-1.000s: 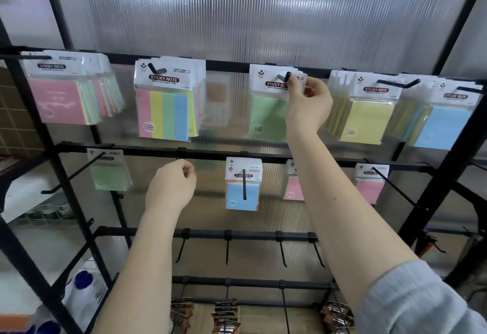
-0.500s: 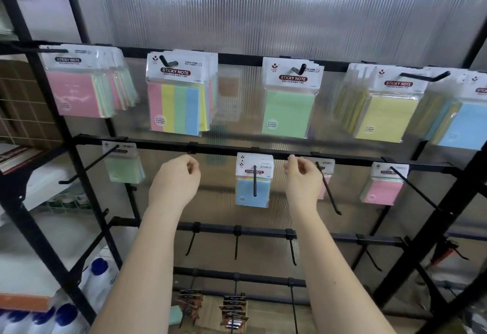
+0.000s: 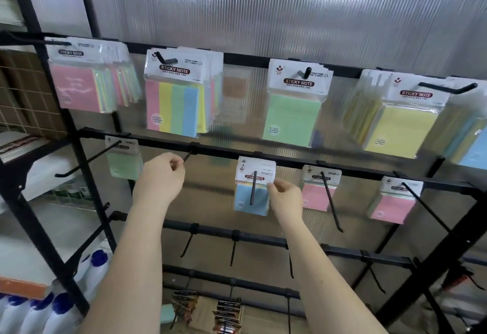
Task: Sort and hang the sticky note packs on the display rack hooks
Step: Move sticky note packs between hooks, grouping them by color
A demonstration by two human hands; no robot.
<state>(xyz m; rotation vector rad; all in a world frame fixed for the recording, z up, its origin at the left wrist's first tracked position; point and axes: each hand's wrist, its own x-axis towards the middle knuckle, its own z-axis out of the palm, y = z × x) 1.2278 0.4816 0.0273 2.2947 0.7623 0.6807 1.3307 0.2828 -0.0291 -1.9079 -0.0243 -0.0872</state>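
Ribbed translucent plastic sheeting (image 3: 290, 9) backs a black metal display rack (image 3: 263, 153), whose square-section crossbars carry thin black hooks that jut forward with upturned tips. Along the top bar hang glossy cellophane sticky note packs with white header cards: a pink-fronted bundle (image 3: 79, 88) at far left, a striped pink-yellow-green-blue pack (image 3: 175, 107), a green pack (image 3: 293, 117), and a yellow pack (image 3: 400, 128) crowded against more packs at the right edge. On the second bar, a small green pack (image 3: 122, 160) sits far back on its long hook, as do two pink packs (image 3: 317, 194) (image 3: 392, 206).

The left hand (image 3: 159, 178) is curled, thumb and fingertips pinching the tip of a bare hook (image 3: 188, 154) on the second bar. The right hand (image 3: 286, 196) pinches the right edge of the small blue pack (image 3: 251, 196), which hangs on the middle hook of that bar. Open air lies between the two forearms; the lower bars carry bare hooks (image 3: 233, 252). White bottles with blue caps (image 3: 60, 304) stand at lower left.
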